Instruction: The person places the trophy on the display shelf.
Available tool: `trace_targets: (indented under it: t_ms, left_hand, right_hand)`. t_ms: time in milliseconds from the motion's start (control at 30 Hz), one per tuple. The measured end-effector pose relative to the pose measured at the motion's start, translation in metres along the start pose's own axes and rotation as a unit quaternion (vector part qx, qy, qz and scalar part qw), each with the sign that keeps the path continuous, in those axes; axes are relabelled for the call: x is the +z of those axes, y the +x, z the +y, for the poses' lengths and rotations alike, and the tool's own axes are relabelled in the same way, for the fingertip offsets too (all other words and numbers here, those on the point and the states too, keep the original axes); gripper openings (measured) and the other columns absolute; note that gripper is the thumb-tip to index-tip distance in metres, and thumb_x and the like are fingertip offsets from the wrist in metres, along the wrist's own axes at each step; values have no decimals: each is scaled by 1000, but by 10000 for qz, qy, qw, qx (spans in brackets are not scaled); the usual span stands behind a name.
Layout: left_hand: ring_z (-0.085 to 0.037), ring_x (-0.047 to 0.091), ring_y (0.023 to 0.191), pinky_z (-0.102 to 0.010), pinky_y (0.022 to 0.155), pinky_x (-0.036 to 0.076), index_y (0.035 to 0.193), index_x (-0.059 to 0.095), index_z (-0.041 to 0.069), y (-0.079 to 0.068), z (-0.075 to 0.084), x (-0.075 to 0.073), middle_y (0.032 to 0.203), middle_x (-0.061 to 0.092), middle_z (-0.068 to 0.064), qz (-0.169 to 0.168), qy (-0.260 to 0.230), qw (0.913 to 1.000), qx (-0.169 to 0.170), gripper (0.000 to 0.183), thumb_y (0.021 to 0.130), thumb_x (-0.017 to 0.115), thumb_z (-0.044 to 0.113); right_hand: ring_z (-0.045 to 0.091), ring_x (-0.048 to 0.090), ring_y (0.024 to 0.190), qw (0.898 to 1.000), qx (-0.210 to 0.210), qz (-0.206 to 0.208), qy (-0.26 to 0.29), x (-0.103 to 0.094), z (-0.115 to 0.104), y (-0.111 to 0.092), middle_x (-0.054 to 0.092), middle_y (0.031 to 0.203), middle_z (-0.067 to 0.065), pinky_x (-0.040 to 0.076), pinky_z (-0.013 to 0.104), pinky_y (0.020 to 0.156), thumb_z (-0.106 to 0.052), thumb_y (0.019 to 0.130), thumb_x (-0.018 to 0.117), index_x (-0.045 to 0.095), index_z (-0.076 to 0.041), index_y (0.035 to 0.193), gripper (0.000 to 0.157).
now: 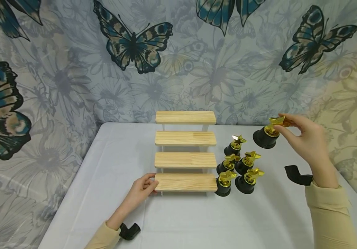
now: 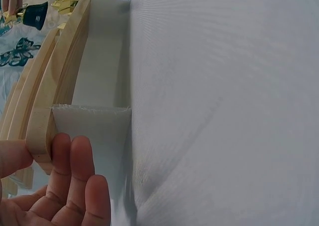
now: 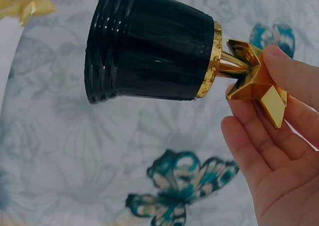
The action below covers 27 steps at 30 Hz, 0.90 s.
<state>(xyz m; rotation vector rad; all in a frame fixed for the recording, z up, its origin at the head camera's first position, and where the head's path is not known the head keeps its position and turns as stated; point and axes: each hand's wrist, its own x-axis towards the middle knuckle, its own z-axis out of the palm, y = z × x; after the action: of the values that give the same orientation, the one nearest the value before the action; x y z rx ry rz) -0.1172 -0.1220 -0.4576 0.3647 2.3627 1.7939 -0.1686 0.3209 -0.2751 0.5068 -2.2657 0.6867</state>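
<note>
My right hand (image 1: 310,140) pinches a small trophy (image 1: 264,139) by its gold star, above the right side of the table. In the right wrist view the star (image 3: 259,79) sits between thumb and fingers, and the black ridged base (image 3: 149,46) points left. A four-step display stand with pale wooden boards stands mid-table. My left hand (image 1: 139,190) grips the left end of its lowest board (image 1: 184,182). The left wrist view has the thumb at one face of the board (image 2: 42,116) and the fingers at the other.
Several more gold-star trophies (image 1: 248,162) with black bases stand close against the stand's right side. A white cloth (image 1: 119,148) covers the table. Behind it rises a butterfly-patterned backdrop (image 1: 178,83). Black curved pieces (image 1: 298,175) are at both wrists.
</note>
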Motion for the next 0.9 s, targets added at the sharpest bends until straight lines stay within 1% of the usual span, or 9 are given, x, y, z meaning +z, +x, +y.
trace_targets:
  t_ms: [100, 200, 267, 400, 500, 600, 667, 800, 900]
  left_hand:
    - [-22, 65, 70, -30, 64, 53, 127, 44, -12, -1, -1, -1, 84, 64, -11, 50, 130, 9999, -21, 46, 94, 56, 20]
    - [-22, 65, 69, -32, 62, 53, 126, 45, -12, -1, -3, -2, 84, 65, -10, 81, 226, 9997, -25, 46, 94, 56, 20]
    - [-23, 65, 69, -32, 62, 52, 126, 45, -12, -1, -4, -2, 84, 65, -10, 78, 237, 9997, -9, 47, 95, 56, 21]
    - [-33, 64, 71, -37, 62, 52, 124, 44, -17, -7, 18, -2, 84, 64, -15, 32, 235, 9997, 13, 42, 95, 54, 12]
    - [-40, 63, 73, -43, 64, 52, 123, 42, -20, -11, 35, -2, 84, 64, -20, 27, 209, 9998, 9, 39, 94, 53, 4]
    - [-40, 63, 73, -46, 66, 52, 123, 42, -21, -10, 35, -2, 85, 64, -20, 50, 152, 9999, 19, 39, 94, 53, 4]
    - [-41, 63, 73, -47, 67, 51, 123, 42, -21, -10, 34, -2, 84, 64, -21, 58, 112, 9999, 35, 39, 94, 53, 3]
    - [-41, 63, 73, -46, 67, 52, 123, 42, -21, -8, 31, -3, 84, 64, -20, 54, 79, 9999, 89, 39, 94, 53, 3]
    - [-41, 63, 72, -46, 66, 52, 123, 42, -21, -8, 30, -3, 84, 64, -20, 45, 68, 9999, 128, 39, 94, 53, 3]
  right_hand:
    - [-17, 46, 88, 9997, -177, -134, 29, 11, -9, 14, 65, 98, 8, 36, 5, 80, 8, 74, 73, 64, 2, 115, 42]
    - [-15, 46, 88, 9987, -408, -269, 170, 22, -18, 27, 65, 99, 18, 37, 6, 79, 10, 73, 73, 64, 2, 115, 43]
    - [-14, 47, 89, 9977, -523, -321, 280, 28, -24, 34, 65, 100, 17, 37, 7, 79, 9, 72, 74, 64, 1, 115, 44]
    - [-11, 49, 89, 9954, -726, -404, 481, 42, -36, 46, 66, 101, 16, 38, 8, 81, 9, 72, 74, 65, 1, 114, 44]
    - [-1, 54, 88, 9937, -891, -454, 511, 53, -44, 54, 66, 100, 15, 39, 10, 80, 8, 73, 74, 65, 1, 114, 43]
    - [13, 58, 85, 9917, -1037, -531, 545, 63, -52, 63, 67, 98, 13, 41, 13, 80, 7, 73, 74, 65, 1, 113, 41]
    - [20, 59, 84, 9902, -1115, -592, 604, 70, -58, 68, 66, 96, 13, 44, 20, 79, 6, 74, 74, 65, 1, 113, 40]
    - [22, 59, 84, 9865, -1195, -738, 837, 83, -70, 77, 66, 95, 13, 46, 33, 77, 4, 76, 73, 64, 1, 114, 39]
    - [24, 60, 84, 9837, -1240, -829, 1005, 93, -78, 83, 66, 95, 14, 48, 37, 77, 3, 77, 72, 63, 2, 115, 39]
